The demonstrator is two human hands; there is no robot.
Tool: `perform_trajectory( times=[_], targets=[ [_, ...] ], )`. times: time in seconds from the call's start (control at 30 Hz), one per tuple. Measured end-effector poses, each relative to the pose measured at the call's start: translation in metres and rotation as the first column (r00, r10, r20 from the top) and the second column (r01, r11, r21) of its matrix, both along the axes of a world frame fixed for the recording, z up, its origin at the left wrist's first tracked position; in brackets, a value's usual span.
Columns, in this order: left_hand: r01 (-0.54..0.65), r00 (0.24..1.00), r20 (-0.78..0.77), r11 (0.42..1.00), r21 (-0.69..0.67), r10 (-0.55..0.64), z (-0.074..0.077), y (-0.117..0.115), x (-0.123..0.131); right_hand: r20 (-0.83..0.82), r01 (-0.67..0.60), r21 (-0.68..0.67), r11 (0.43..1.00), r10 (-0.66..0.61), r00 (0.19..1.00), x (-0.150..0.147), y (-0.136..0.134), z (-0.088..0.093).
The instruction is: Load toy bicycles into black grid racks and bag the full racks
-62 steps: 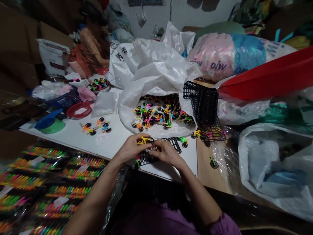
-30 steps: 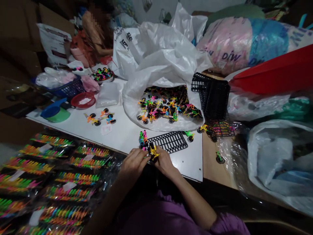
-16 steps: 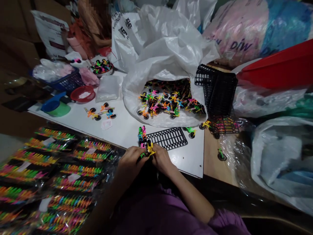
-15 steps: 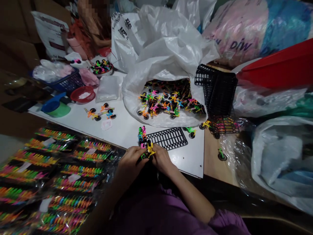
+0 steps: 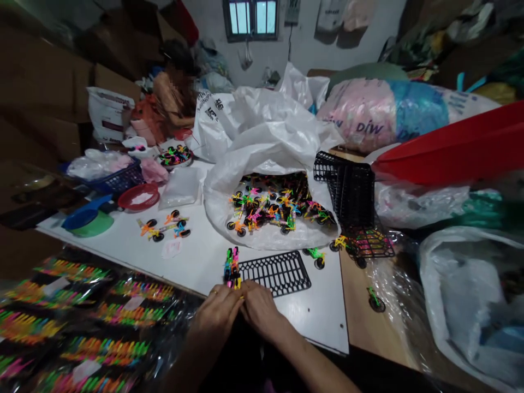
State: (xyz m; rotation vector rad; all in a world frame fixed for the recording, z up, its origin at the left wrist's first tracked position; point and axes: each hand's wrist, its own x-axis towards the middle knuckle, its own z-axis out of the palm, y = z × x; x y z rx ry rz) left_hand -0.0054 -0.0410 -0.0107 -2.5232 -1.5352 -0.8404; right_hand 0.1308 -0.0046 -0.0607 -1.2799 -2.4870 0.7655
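Note:
My left hand (image 5: 219, 307) and my right hand (image 5: 258, 307) meet at the front edge of the white table, fingers closed together. Between the fingertips, mostly hidden, is a yellow toy bicycle (image 5: 237, 284). Just beyond them, small toy bicycles (image 5: 231, 261) in green and pink stand in a row at the left end of a black plastic grid tray (image 5: 282, 273). Behind the tray, a large white sack (image 5: 221, 213) lies open with many loose toy bicycles (image 5: 266, 210) at its mouth.
Stacked black trays (image 5: 354, 191) stand right of the sack. Loose bicycles (image 5: 164, 225), a red basket (image 5: 139, 197) and a blue basket (image 5: 120, 177) are at left. Packed bicycles (image 5: 106, 349) fill the lower left. A co-worker (image 5: 174, 93) sits at the back left.
My view has tilted up, showing the window and the back wall. My hands have come up against the row at the tray's left end, and the yellow bicycle is now mostly covered by fingers.

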Motion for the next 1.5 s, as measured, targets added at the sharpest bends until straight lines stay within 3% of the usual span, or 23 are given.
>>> perform_trajectory(
  times=[0.07,0.17,0.23,0.27,0.33,0.43,0.57,0.67,0.8,0.87,0.97,1.03,1.13,1.33,1.43,1.5],
  targets=[
    [0.036,0.999,0.016,0.999,-0.025,-0.036,-0.002,0.004,-0.008,-0.03,-0.082,-0.062,0.995,0.08,0.996,0.006,0.014,0.003],
    [0.067,0.996,0.056,0.997,-0.028,-0.066,-0.009,0.007,-0.019,-0.04,-0.176,-0.118,0.977,0.172,0.984,0.017,0.058,0.021],
    [0.044,0.994,0.096,0.999,-0.016,-0.043,-0.014,0.008,-0.022,0.033,-0.018,0.069,0.997,0.015,0.999,0.017,0.096,0.037],
    [0.027,0.994,0.111,1.0,-0.015,-0.025,-0.015,0.009,-0.022,0.083,0.052,0.193,0.98,-0.069,0.994,0.014,0.115,0.044],
    [-0.007,0.994,0.111,0.999,-0.035,0.011,-0.016,0.008,-0.019,0.207,-0.003,0.358,0.934,-0.076,0.975,0.004,0.144,0.053],
    [-0.04,0.992,0.115,0.995,-0.088,0.05,-0.006,0.004,-0.014,0.308,-0.191,0.421,0.887,0.058,0.95,-0.006,0.163,0.054],
    [-0.138,0.953,0.237,0.966,-0.22,0.19,0.011,-0.002,-0.02,0.27,-0.194,0.459,0.867,0.072,0.96,0.014,0.153,0.036],
    [-0.189,0.904,0.311,0.927,-0.324,0.293,0.014,-0.005,-0.034,0.254,-0.166,0.426,0.889,0.058,0.966,0.04,0.144,0.027],
    [-0.212,0.885,0.296,0.875,-0.436,0.361,0.013,-0.013,-0.041,0.088,-0.029,0.315,0.949,0.002,0.996,0.055,0.122,0.039],
    [-0.233,0.881,0.288,0.873,-0.428,0.376,0.012,-0.015,-0.035,0.016,-0.06,0.183,0.981,0.058,0.998,0.051,0.101,0.046],
    [-0.206,0.888,0.307,0.895,-0.396,0.341,0.009,-0.014,-0.022,-0.07,-0.184,-0.015,0.983,0.182,0.981,0.036,0.06,0.045],
    [-0.151,0.905,0.323,0.918,-0.366,0.278,0.005,-0.012,-0.015,-0.091,-0.152,-0.057,0.987,0.146,0.985,0.024,0.034,0.037],
    [-0.104,0.916,0.336,0.94,-0.326,0.218,-0.001,-0.009,-0.012,-0.043,-0.041,-0.008,0.999,0.04,0.998,0.007,0.01,0.022],
    [-0.009,0.917,0.37,0.937,-0.35,0.147,0.0,-0.008,-0.019,-0.048,-0.003,0.044,0.999,0.005,0.999,-0.007,0.0,0.009],
    [-0.074,0.948,0.275,0.953,-0.294,0.159,0.002,-0.008,-0.021,-0.099,-0.058,0.004,0.998,0.058,0.993,-0.002,0.003,0.012],
    [-0.138,0.971,0.169,0.973,-0.187,0.17,0.001,-0.008,-0.019,-0.164,-0.153,-0.041,0.987,0.145,0.976,0.006,0.012,0.016]
  ],
)
